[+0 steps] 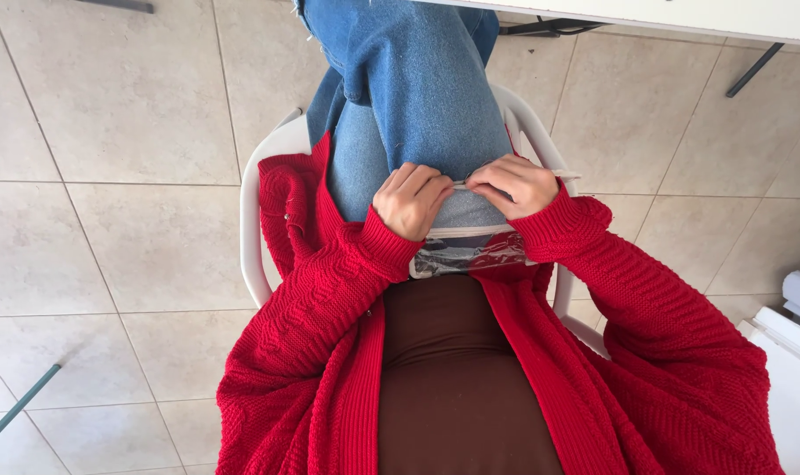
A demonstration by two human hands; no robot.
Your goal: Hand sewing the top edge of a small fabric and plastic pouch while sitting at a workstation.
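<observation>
I sit on a white plastic chair (258, 189) with crossed legs in blue jeans (422, 79), wearing a red knitted cardigan (316, 299). A clear plastic zip pouch (466, 251) with a pale zipper edge lies on my lap. My left hand (410, 199) pinches the top edge of the pouch at its left. My right hand (514, 185) grips the same edge to the right, fingers curled on the zipper strip. The pouch's contents are unclear through the glossy plastic.
Beige floor tiles (127, 105) surround the chair. A white table edge (681, 16) with dark legs runs along the top right. A white object (791, 352) sits at the right edge, and a thin dark-green bar (18, 406) crosses the lower left.
</observation>
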